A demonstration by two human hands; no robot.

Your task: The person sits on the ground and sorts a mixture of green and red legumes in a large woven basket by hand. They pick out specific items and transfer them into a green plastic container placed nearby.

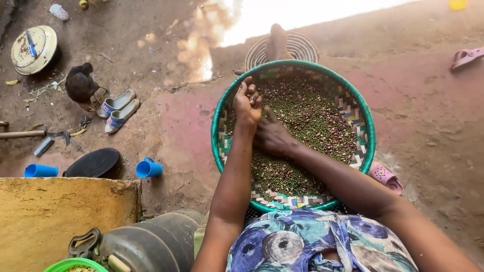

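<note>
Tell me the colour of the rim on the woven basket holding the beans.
Green, seen in the head view: the basket has a green rim.

Bare earthen floor (418, 116), reddish-brown — a green-rimmed woven basket (364, 106) sits near centre. Far left lie a pair of sandals (117, 108) and a round lid (34, 49); two blue cups (148, 168) nearer left — a pink sandal (466, 57) far right.
</note>
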